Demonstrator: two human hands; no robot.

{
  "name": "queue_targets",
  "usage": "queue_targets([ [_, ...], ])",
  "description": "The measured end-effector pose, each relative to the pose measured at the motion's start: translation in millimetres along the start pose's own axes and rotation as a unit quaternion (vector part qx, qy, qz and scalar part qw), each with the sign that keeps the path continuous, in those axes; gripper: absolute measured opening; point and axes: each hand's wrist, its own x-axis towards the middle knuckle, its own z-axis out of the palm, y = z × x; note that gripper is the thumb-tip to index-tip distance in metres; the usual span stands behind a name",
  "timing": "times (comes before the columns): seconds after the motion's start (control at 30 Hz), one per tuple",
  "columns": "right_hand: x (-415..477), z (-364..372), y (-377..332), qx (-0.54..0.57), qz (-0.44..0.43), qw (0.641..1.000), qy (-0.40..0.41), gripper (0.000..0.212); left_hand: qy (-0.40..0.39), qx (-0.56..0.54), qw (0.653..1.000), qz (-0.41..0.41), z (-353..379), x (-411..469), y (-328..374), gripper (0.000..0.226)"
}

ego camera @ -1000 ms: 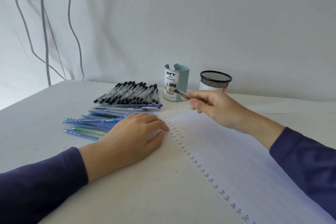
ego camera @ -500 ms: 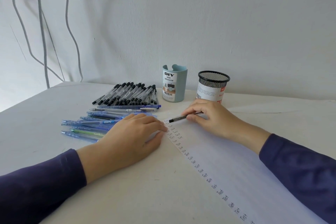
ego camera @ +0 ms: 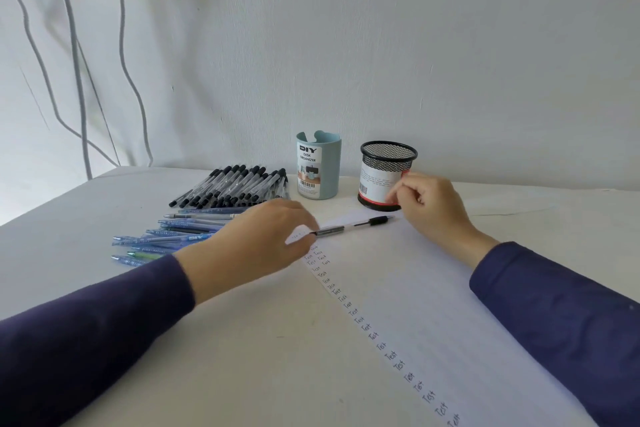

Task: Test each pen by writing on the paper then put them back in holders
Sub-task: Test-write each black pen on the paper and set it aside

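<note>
A clear pen with a black grip lies across the top of the white paper. The fingertips of my left hand pinch the pen's left end at the paper's edge. My right hand hovers just right of the black mesh holder, its fingers curled with nothing visible in them. The light blue holder stands left of the mesh one. A row of black-capped pens and a spread of blue pens lie left of my left hand.
A column of handwritten "Test" words runs down the paper's left margin. The white table meets a white wall behind the holders. Cables hang down the wall at the far left.
My right hand wrote at the top of the paper, then let go of the pen and lifted toward the mesh holder. My left hand slid right to the pen's end.
</note>
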Motion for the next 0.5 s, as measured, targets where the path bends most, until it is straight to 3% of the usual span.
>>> queue_targets([
  [0.13,-1,-5,5,0.010,0.095,0.994,0.049,0.036,-0.015,0.011,1.000,0.004,13,27,14,0.036],
  [0.27,0,-6,8,0.032,0.127,0.989,0.064,0.038,-0.025,0.023,0.999,0.001,13,31,18,0.032],
  [0.4,2,-4,7,0.036,0.119,0.991,0.049,0.036,0.126,0.005,0.992,0.010,-18,17,-3,0.022],
  [0.5,1,0,3,0.029,0.098,0.994,0.027,0.033,0.195,-0.007,0.978,-0.078,-50,7,-38,0.020],
])
